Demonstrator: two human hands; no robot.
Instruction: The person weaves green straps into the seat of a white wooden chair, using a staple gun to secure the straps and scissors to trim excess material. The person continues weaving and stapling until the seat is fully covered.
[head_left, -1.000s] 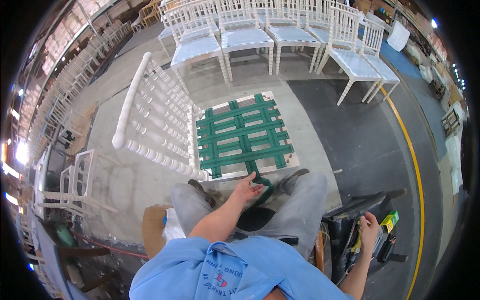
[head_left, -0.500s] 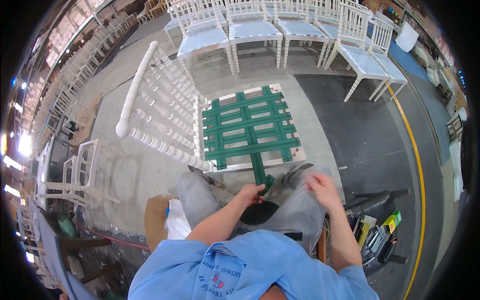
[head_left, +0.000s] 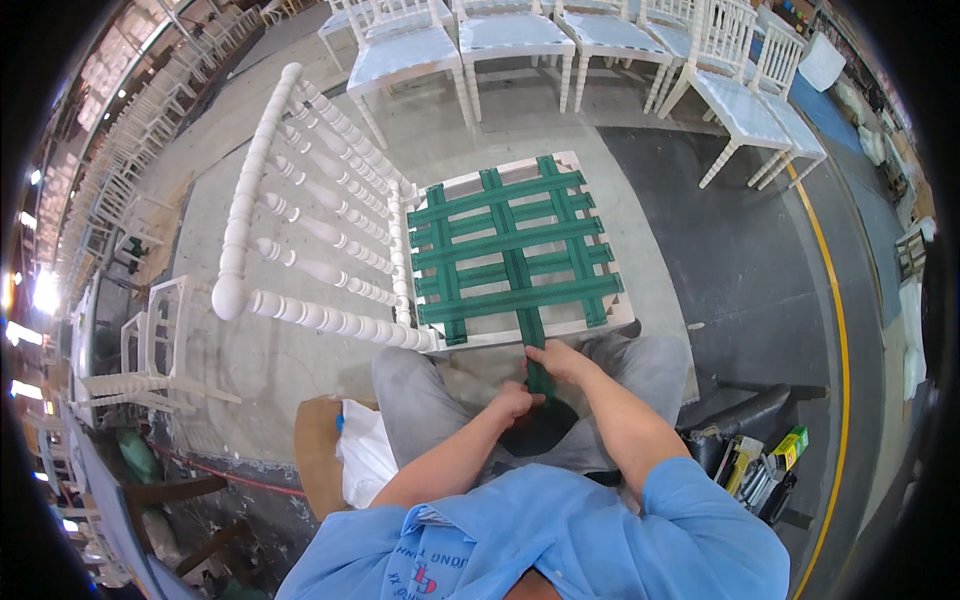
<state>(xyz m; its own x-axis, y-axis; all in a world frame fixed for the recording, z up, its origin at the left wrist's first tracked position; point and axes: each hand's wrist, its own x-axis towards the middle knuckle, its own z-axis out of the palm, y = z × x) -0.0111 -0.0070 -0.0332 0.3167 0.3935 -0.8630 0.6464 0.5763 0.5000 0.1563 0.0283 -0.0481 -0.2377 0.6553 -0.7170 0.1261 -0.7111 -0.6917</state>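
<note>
From my end of the feed I see a white chair (head_left: 322, 318), its seat facing up and its spindled backrest toward the left of the view. Green webbing (head_left: 510, 243) crosses the open seat frame (head_left: 485, 334), and the middle band runs on past the near rail as a green strap (head_left: 531, 328) reaching toward the lap. I have the right hand (head_left: 563, 362) clamped on this strap just beyond the rail, and the left hand (head_left: 515, 401) closed on it lower down, near the right; the exact fingertip grip is too small for me to read.

Slip is my main worry: if either hold loosens under a pull, the strap could go slack across the seat. An uneven pull from the two hands could twist it or drag it off line where it meets the rail. A hard tug might also shift the chair toward the grey-trousered legs (head_left: 412, 402), since neither hand steadies the frame. The tools (head_left: 752, 482) lie off to the right, so reaching there would leave one hand alone on the strap.
</note>
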